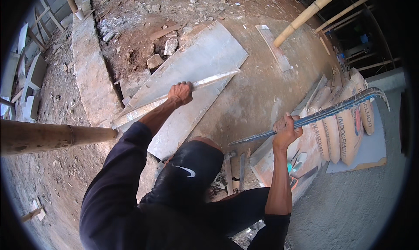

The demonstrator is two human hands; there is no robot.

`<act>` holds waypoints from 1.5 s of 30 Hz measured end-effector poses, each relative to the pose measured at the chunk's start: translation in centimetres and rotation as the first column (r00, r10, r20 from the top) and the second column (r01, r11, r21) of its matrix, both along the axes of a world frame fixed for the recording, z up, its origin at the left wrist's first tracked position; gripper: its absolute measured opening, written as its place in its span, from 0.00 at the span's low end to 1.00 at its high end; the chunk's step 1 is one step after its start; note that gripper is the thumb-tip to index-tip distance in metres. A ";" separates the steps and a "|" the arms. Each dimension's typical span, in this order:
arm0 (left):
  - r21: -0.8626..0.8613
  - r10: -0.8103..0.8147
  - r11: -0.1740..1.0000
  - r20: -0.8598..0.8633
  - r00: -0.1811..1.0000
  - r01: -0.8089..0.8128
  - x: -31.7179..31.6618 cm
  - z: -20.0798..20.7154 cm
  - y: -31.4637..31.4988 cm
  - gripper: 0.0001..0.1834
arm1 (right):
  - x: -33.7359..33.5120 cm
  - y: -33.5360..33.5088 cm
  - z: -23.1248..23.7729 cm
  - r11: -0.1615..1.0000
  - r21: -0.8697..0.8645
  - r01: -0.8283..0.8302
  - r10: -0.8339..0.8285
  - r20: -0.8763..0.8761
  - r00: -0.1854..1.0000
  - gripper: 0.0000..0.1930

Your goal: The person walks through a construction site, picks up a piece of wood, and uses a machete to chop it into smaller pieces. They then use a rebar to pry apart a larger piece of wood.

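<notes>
My left hand point(180, 93) is closed in a fist around a long pale strip point(217, 78), which looks like a wooden batten. The strip slants across a wide grey board point(209, 49) lying on the ground. In my right hand point(286, 130) is a long ribbed steel bar point(334, 109), dark blue-grey, with a hooked end at the far right. Its thin other end points left, towards my bent knee. The bar is held up over the ground, apart from the strip.
Several cement bags point(347, 123) stand at the right. Bamboo poles rise at the left point(91, 135) and upper right point(301, 18); a short plank point(274, 48) lies beside the latter. Hand tools point(299, 162) lie on a board below my right hand. Broken bricks point(170, 46) edge a dirt pit.
</notes>
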State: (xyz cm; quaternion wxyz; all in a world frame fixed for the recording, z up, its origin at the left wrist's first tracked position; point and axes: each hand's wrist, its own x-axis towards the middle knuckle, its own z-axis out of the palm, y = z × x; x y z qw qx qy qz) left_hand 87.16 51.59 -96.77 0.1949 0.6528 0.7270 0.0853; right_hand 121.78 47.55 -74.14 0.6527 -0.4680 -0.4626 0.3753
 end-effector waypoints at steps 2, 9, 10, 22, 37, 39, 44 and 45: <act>0.037 0.030 0.999 0.070 0.997 -0.033 -1.4 2.1 1.0 0.26 | -0.1 0.1 -0.4 1.000 0.011 -0.001 0.001 -0.037 0.999 0.15; -0.260 0.120 0.962 0.106 0.987 -0.089 -2.3 3.8 3.4 0.28 | -5.4 1.1 0.6 0.978 0.108 -0.179 0.198 -0.191 0.962 0.14; -0.224 0.136 0.968 0.107 0.985 -0.110 -2.5 3.4 3.1 0.28 | -6.2 1.3 1.0 0.973 0.128 -0.191 0.214 -0.211 0.954 0.14; -0.188 0.159 0.975 0.203 0.966 -0.121 -2.4 8.0 0.9 0.28 | -12.6 3.7 -0.4 0.944 0.179 -0.278 0.300 -0.111 0.947 0.10; 0.065 -0.008 0.998 0.433 0.901 -0.023 -7.5 16.5 -5.7 0.29 | -13.9 3.5 -1.1 0.883 0.165 -0.439 0.454 -0.061 0.889 0.11; 0.124 -0.034 0.992 0.428 0.903 -0.021 -8.2 15.8 -5.6 0.30 | -13.3 3.4 -1.6 0.878 0.177 -0.444 0.464 -0.089 0.881 0.10; -0.040 0.056 0.998 0.487 0.872 -0.042 -7.3 14.4 -0.8 0.35 | -11.7 3.3 -1.5 0.927 0.138 -0.349 0.355 -0.018 0.935 0.11; 0.032 0.056 0.996 0.452 0.890 -0.079 -8.3 13.0 -0.5 0.35 | -12.2 3.2 -1.2 0.932 0.142 -0.333 0.336 -0.002 0.942 0.11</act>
